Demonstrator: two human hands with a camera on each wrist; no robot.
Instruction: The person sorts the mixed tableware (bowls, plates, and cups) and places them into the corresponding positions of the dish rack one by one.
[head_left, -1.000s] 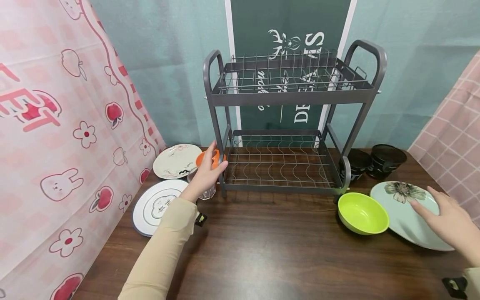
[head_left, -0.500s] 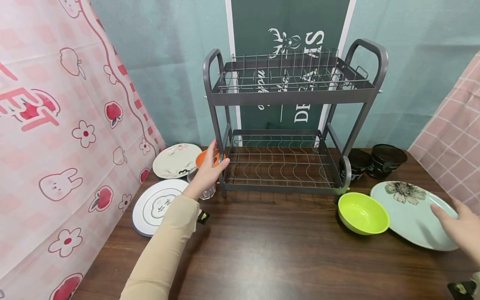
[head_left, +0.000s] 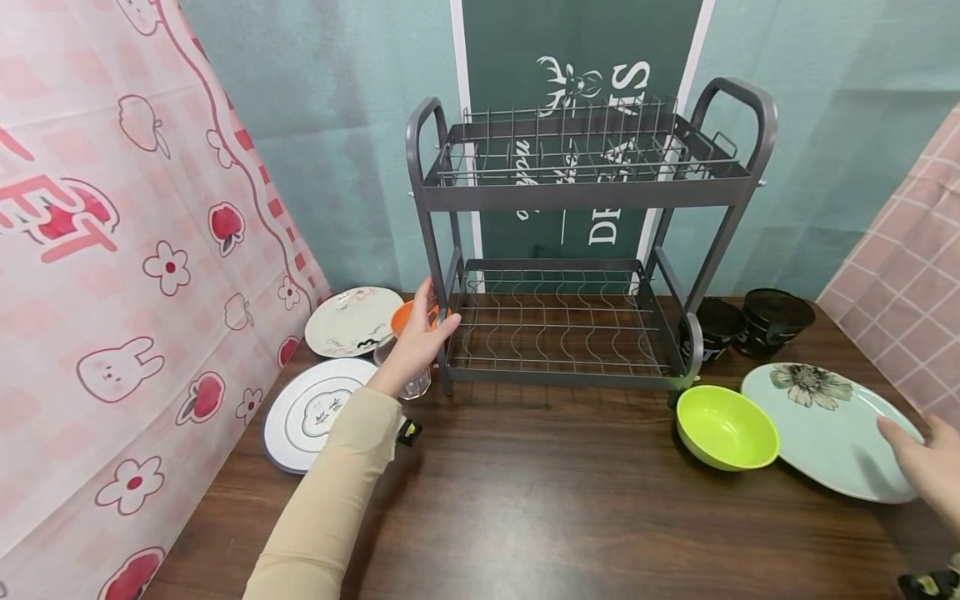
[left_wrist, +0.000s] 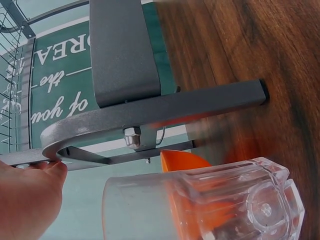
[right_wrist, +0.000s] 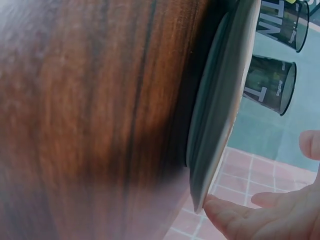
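A two-tier dark grey dish rack (head_left: 577,379) stands in the middle of the table in the head view. My left hand (head_left: 408,354) holds its left side post, thumb in front and fingers partly hidden behind; the left wrist view shows fingertips on the metal frame. Beside that hand are a clear drinking glass (left_wrist: 145,205) and an orange bowl (head_left: 403,315). At the right, my right hand (head_left: 930,467) has its fingers at the edge of a pale green plate (head_left: 832,442) with a flower print. In the right wrist view a fingertip meets the plate's rim (right_wrist: 200,197), with the thumb apart from it.
A lime green bowl (head_left: 726,429) sits against the plate's left side. Two black cups (head_left: 772,321) stand behind it, right of the rack. On the left lie a white plate with a blue rim (head_left: 288,433) and a cream patterned plate (head_left: 348,321). Curtains enclose the table.
My left hand has moved slightly right onto the rack's post. My right hand has moved right and down from over the green plate to its right edge. The dishes look unmoved.
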